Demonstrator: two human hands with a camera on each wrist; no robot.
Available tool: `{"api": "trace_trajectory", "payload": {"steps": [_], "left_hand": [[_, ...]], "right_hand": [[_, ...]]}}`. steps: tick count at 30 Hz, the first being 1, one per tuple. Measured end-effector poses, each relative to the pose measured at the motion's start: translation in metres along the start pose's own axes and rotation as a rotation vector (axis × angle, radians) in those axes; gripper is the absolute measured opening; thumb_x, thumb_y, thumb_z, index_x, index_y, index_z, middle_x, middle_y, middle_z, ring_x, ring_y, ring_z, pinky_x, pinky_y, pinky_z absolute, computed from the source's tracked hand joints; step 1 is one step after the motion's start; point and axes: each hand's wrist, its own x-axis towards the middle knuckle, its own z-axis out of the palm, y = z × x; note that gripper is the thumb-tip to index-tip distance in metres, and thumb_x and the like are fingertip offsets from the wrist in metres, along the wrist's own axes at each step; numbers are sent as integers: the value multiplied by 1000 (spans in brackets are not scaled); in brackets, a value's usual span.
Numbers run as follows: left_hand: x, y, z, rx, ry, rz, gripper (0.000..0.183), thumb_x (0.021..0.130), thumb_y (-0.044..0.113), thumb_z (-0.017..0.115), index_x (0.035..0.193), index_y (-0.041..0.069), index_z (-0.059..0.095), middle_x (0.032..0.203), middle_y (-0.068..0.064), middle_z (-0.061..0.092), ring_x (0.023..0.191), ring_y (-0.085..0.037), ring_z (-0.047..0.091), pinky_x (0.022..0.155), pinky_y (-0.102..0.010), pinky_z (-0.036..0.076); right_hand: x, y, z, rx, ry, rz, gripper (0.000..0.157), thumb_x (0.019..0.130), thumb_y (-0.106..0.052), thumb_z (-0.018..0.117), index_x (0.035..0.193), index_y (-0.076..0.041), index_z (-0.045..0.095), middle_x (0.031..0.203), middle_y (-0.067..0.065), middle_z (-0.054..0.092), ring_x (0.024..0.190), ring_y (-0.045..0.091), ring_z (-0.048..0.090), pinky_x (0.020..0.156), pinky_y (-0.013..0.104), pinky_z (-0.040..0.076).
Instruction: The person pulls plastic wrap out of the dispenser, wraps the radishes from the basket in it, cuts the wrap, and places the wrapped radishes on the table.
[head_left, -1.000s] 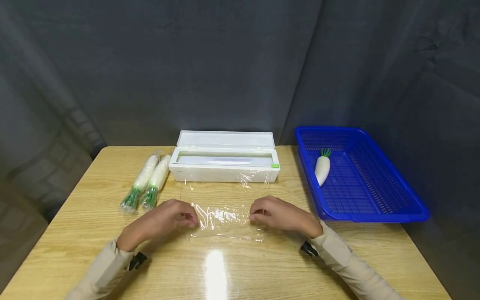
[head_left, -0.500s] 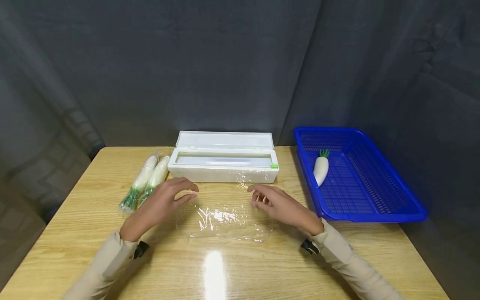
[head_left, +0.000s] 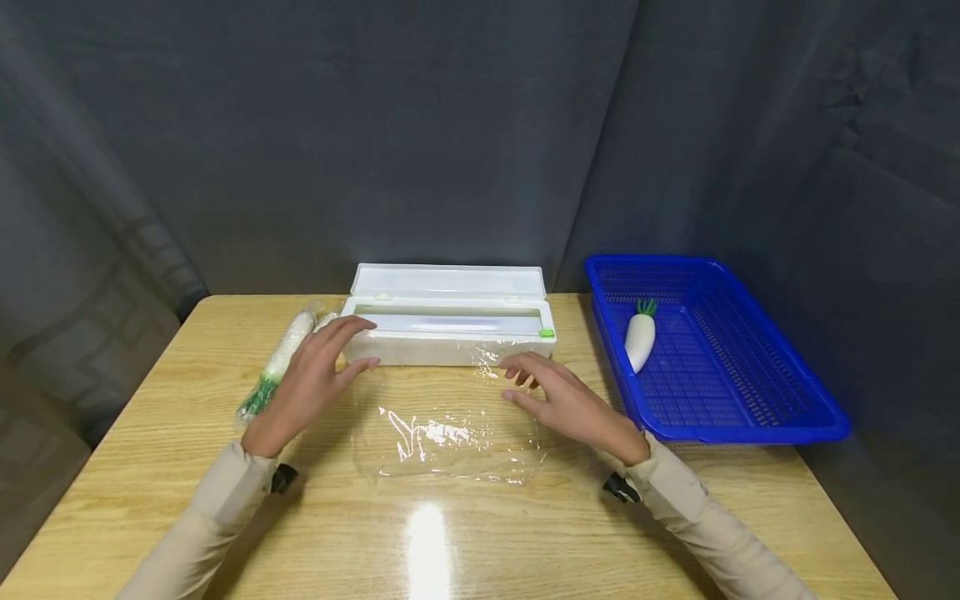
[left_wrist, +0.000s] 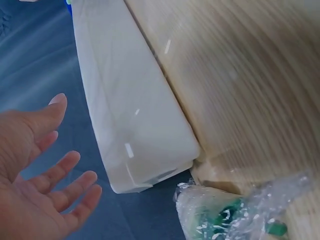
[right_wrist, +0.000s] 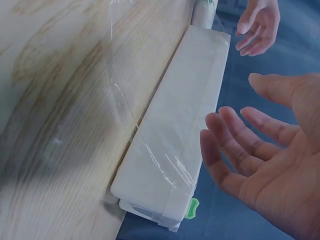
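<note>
A clear sheet of cling film point(head_left: 450, 433) lies over the table, running from the front of a white cling film dispenser point(head_left: 450, 350) toward me. The dispenser's lid stands raised at the back. My left hand point(head_left: 309, 371), fingers spread and holding nothing, is over the dispenser's left end; the left wrist view shows its thumb point(left_wrist: 47, 117) apart from the fingers. At the dispenser's right front, my right hand point(head_left: 570, 404) has its fingers loosely bent with nothing between them. Beside the left hand lies a film-wrapped white radish point(head_left: 291, 346); a second one is mostly hidden behind that hand.
A blue plastic basket point(head_left: 750, 433) stands on the right side of the table point(head_left: 585, 533), holding one unwrapped white radish point(head_left: 641, 340) with green stems. The dispenser has a green slider point(head_left: 547, 333) at its right end. Dark curtains point(head_left: 465, 133) hang behind.
Both hands have let go of the film's near part and moved away from me toward the dispenser, their fingers opening. The left hand has gone further. The film stays spread on the table.
</note>
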Motion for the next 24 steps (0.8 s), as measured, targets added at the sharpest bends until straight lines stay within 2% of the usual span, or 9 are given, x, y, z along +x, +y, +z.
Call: {"api": "trace_trajectory", "payload": {"steps": [9, 17, 20, 24], "left_hand": [[0, -10, 0, 3, -42, -41, 47, 92, 15, 82, 135, 5, 64, 138, -18, 64, 130, -40, 58, 101, -64, 44], [5, -16, 1, 30, -49, -70, 43, 94, 17, 80, 132, 4, 65, 137, -18, 65, 128, -42, 60, 104, -66, 44], [4, -19, 1, 19, -68, -95, 41, 96, 17, 78, 132, 3, 65, 138, -20, 64, 131, -42, 58, 104, -64, 46], [3, -22, 4, -3, -117, -152, 39, 100, 19, 74, 134, 4, 65, 141, -23, 61, 140, -44, 49, 110, -65, 42]], "right_hand": [[1, -2, -5, -58, 72, -36, 38, 102, -17, 72, 135, -3, 62, 132, 12, 66, 113, 30, 66, 94, 53, 57], [2, -6, -17, -70, 110, 4, 41, 100, -20, 74, 135, -4, 61, 133, 13, 64, 118, 31, 63, 99, 52, 54], [0, -7, -21, -66, 129, 9, 41, 99, -20, 75, 135, -5, 61, 132, 11, 64, 118, 30, 62, 100, 53, 53], [-4, -8, -26, -83, 135, 22, 41, 100, -21, 75, 136, -8, 60, 131, 6, 63, 117, 28, 61, 98, 50, 53]]}}
